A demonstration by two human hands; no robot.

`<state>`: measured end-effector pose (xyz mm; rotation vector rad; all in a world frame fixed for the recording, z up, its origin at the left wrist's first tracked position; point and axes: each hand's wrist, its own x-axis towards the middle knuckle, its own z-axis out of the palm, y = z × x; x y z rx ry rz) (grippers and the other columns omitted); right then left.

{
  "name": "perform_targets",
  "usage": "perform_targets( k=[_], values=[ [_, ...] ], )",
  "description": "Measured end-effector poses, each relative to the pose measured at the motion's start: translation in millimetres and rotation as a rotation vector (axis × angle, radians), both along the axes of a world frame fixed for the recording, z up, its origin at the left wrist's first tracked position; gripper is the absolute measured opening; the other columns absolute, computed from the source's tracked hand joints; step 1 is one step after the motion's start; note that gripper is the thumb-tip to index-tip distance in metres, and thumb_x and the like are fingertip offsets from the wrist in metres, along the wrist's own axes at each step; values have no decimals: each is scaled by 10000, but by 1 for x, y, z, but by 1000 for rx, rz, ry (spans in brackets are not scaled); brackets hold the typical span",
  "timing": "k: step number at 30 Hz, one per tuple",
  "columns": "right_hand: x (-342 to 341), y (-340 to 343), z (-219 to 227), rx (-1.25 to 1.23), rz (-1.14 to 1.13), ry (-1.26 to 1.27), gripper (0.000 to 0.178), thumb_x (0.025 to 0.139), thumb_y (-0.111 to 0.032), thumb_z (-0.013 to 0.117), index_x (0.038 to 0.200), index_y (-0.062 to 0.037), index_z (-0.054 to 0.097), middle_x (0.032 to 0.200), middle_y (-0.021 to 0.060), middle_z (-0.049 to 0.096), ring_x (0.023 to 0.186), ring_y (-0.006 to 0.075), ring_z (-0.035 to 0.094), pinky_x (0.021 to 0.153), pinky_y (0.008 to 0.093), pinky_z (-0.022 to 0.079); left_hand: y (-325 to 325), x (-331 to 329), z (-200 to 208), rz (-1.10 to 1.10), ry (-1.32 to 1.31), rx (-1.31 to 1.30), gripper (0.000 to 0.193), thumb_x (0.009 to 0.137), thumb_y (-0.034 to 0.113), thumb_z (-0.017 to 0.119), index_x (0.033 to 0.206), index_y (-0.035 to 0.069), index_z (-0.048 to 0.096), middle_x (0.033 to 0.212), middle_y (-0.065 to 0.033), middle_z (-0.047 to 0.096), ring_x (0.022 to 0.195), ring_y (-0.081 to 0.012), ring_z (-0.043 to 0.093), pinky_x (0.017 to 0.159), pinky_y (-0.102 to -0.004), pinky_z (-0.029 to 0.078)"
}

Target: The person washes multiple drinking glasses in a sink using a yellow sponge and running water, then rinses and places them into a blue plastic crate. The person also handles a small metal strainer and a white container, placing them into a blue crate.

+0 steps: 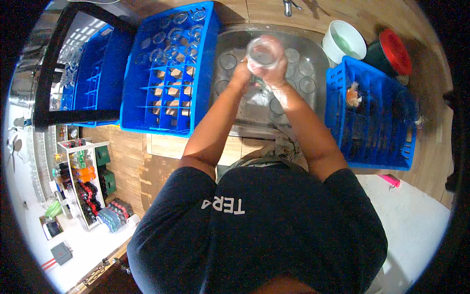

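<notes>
Over the metal sink (235,117), a clear drinking glass (263,53) is held between my two hands. My left hand (242,74) wraps its near left side. My right hand (274,74) closes around the right side, and pinkish fingers show blurred through the wall of the glass. White suds cover my right wrist. Several clear glasses stand below in the sink, such as one glass (227,61) on the left and another glass (307,85) on the right. Foamy water (259,98) lies under my hands.
Left of the sink, a blue divided crate (128,105) holds several glasses in its far rows. On the right is another blue crate (372,161) with an orange-white crumpled item (353,95). Behind it sit a white bucket (332,44) and a red-topped dark container (394,51). A tap (288,8) is beyond.
</notes>
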<state>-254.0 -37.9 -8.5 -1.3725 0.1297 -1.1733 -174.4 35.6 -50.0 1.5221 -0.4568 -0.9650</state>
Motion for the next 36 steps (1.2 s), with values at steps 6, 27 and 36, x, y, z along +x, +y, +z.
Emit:
perform_targets(
  k=[6, 27, 36],
  values=[
    [-3, 0, -51, 73, 135, 543, 713, 518, -226, 844, 1123, -43, 512, 1059, 116, 612, 988, 232, 591, 867, 341, 459, 47, 17, -36, -262, -1207, 745, 381, 853, 323, 533, 1120, 53, 541, 1164, -204, 536, 1008, -336, 578, 759, -409, 512],
    [-2, -53, -60, 1314, 661, 205, 362, 815, -367, 622, 980, -50, 566, 901, 98, 616, 850, 275, 594, 789, 390, 487, 5, -42, 38, -192, -919, 35, 250, 773, 154, 542, 997, 63, 608, 1015, -98, 590, 1026, -242, 518, 889, -378, 379],
    [6, -66, -43, 1134, 157, 287, 418, 701, -246, 750, 1023, -29, 593, 933, 81, 629, 830, 241, 604, 756, 392, 483, -91, 10, -54, -419, -628, -59, 427, 836, 149, 416, 1224, -29, 422, 1231, -211, 449, 1158, -348, 394, 1011, -413, 275]
  ],
)
